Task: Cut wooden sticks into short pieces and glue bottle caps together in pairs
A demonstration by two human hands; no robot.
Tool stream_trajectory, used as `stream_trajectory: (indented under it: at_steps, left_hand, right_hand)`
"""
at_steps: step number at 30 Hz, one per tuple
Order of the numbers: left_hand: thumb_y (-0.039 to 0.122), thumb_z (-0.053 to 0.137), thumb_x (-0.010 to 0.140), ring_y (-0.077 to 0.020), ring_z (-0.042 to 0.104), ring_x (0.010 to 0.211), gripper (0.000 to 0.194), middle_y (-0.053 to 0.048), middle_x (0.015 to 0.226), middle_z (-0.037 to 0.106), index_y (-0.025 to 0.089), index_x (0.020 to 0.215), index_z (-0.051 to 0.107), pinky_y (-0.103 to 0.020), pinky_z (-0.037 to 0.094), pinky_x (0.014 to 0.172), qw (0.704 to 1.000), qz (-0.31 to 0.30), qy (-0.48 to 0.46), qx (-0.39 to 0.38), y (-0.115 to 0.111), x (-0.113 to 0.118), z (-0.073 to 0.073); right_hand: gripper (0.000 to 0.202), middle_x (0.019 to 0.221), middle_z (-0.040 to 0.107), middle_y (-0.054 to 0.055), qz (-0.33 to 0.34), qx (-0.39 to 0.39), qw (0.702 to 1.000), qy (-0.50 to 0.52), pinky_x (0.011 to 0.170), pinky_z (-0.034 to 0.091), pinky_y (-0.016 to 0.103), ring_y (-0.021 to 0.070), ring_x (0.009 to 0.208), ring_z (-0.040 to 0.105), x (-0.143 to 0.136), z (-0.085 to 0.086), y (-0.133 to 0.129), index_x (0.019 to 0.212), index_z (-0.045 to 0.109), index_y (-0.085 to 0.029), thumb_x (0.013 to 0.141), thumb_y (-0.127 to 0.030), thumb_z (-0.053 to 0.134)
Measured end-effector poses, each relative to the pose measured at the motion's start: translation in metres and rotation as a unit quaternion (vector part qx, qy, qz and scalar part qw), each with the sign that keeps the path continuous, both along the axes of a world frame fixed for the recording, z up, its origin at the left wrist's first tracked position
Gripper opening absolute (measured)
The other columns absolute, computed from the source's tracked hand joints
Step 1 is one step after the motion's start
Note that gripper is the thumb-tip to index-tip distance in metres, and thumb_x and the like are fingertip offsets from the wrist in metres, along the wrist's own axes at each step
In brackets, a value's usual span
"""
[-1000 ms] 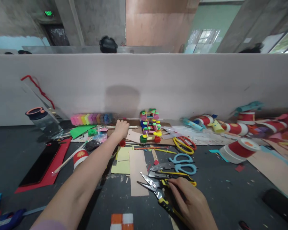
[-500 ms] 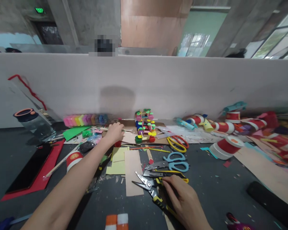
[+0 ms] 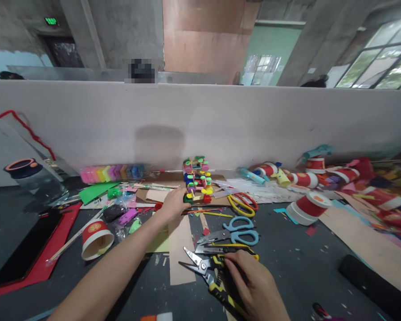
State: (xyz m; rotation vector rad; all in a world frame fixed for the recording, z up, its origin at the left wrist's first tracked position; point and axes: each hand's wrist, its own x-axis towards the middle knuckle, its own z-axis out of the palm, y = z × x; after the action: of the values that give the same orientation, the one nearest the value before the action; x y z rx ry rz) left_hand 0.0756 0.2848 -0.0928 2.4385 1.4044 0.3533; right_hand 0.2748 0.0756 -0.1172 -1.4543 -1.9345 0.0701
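Note:
My right hand (image 3: 254, 283) is closed on one handle of yellow-and-black snips (image 3: 203, 266), whose blades are spread apart over a strip of tan card (image 3: 182, 263). Just beyond lie a utility knife (image 3: 217, 249) and blue-handled scissors (image 3: 239, 232). My left hand (image 3: 176, 204) reaches forward to the nearest of several small toy cars with bright round wheels (image 3: 197, 196), close beside its green wheel. Its fingertips are turned down and mostly hidden, so whether they grip anything is unclear. Yellow-green paper (image 3: 160, 240) lies partly under my left forearm.
At left are a tipped red-and-white paper cup (image 3: 96, 240), a phone (image 3: 26, 249) on red card and a water bottle (image 3: 36, 183). Yellow-handled scissors (image 3: 241, 206) and a paper-cup piece (image 3: 309, 208) lie right. A white partition (image 3: 220, 120) stands behind; a black case (image 3: 370, 283) lies front right.
My left hand has moved right and nearer, from the cardboard at the back to beside the toy cars. My right hand stays at the snips. The view has shifted slightly.

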Motion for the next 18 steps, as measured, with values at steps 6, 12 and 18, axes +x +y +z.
stream_trajectory:
  at_steps: [6, 12, 18]
  left_hand:
    - [0.035, 0.062, 0.095, -0.0232, 0.066, 0.104, 0.033, -0.01, 0.122, 0.065, 0.016, 0.122, 0.062, -0.045, 0.057, 0.088, 0.999, -0.02, -0.041, -0.006, -0.001, -0.009, -0.001]
    - [0.035, 0.062, 0.095, -0.0229, 0.066, 0.104, 0.031, -0.009, 0.12, 0.066, 0.016, 0.119, 0.063, -0.045, 0.057, 0.089, 0.996, 0.004, -0.088, 0.018, 0.019, -0.013, 0.024]
    - [0.035, 0.062, 0.095, -0.0231, 0.066, 0.104, 0.033, -0.01, 0.121, 0.066, 0.016, 0.122, 0.062, -0.045, 0.057, 0.089, 0.991, 0.038, -0.123, 0.04, 0.058, -0.017, 0.058]
  right_hand:
    - [0.027, 0.077, 0.066, 0.003, 0.006, -0.003, 1.0, -0.001, 0.058, 0.052, 0.024, 0.0161, 0.066, 0.067, 0.001, -0.001, 0.0, 0.093, 0.064, -0.022, 0.106, -0.032, 0.042]
    - [0.024, 0.08, 0.068, 0.003, 0.012, -0.005, 1.0, -0.005, 0.061, 0.054, 0.024, 0.0159, 0.069, 0.068, 0.001, -0.007, -0.001, 0.095, 0.065, -0.023, 0.105, -0.029, 0.044]
    - [0.023, 0.079, 0.068, 0.002, 0.02, 0.022, 1.0, -0.009, 0.059, 0.053, 0.022, 0.0146, 0.066, 0.067, -0.001, -0.009, 0.002, 0.095, 0.063, -0.023, 0.105, -0.027, 0.043]
